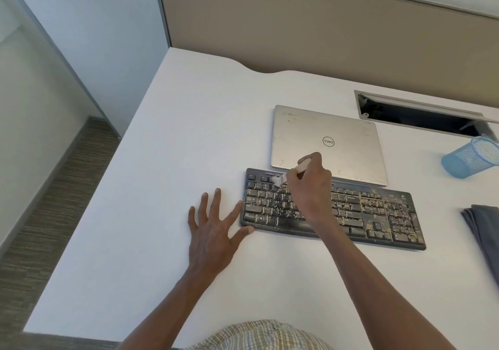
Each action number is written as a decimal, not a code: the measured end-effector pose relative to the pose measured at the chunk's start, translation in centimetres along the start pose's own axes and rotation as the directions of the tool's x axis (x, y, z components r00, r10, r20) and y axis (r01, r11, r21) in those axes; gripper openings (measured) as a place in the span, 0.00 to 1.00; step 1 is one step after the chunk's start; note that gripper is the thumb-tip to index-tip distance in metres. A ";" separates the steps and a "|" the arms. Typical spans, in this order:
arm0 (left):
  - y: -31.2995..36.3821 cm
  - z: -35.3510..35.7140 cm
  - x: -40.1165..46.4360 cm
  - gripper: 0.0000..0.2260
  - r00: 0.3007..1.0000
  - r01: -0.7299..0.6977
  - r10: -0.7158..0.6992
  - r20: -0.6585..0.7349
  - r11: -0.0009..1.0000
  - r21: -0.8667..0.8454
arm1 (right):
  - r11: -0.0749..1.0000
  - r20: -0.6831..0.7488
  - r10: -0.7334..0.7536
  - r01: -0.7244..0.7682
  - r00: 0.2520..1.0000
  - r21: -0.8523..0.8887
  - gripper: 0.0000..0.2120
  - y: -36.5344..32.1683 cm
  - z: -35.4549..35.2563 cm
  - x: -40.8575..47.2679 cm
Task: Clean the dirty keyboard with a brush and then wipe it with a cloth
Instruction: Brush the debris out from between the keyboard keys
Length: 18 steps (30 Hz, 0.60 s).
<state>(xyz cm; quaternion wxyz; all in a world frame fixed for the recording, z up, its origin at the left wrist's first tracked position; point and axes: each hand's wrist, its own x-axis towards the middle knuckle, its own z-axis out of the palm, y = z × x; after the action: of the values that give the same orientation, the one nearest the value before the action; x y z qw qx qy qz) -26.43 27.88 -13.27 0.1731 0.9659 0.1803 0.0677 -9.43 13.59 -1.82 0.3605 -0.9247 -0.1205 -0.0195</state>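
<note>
A black keyboard [378, 214] lies on the white desk, speckled with yellowish crumbs across most keys. My right hand [310, 187] grips a small brush [293, 172] with a pale wooden handle, its light bristles touching the top-left key rows. My left hand [213, 228] lies flat on the desk with fingers spread, the thumb and forefinger touching the keyboard's left edge. A folded dark grey cloth [484, 230] lies at the right edge of the view, partly cut off.
A closed silver laptop [326, 141] sits just behind the keyboard. A blue mesh cup [471, 156] lies tipped at the right. A cable slot [421, 114] opens in the desk [162, 160] behind. The desk's left edge drops to carpet.
</note>
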 end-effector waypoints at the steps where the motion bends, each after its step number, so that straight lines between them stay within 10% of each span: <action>1: 0.0 0.0 0.0 0.31 1.000 0.002 -0.002 0.001 1.000 0.002 | 1.000 -0.007 -0.001 0.001 1.000 0.004 0.09 -0.1 0.0 0.1; 18: -0.1 0.0 0.0 0.31 1.000 0.014 -0.014 0.021 1.000 0.007 | 0.999 0.000 0.031 -0.031 1.000 0.035 0.08 0.0 -1.1 0.8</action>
<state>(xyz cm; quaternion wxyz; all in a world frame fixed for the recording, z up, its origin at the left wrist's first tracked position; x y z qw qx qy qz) -26.41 27.94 -13.33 0.1723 0.9659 0.1853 0.0556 -8.56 13.05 -0.90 0.3770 -0.9200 -0.1064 -0.0119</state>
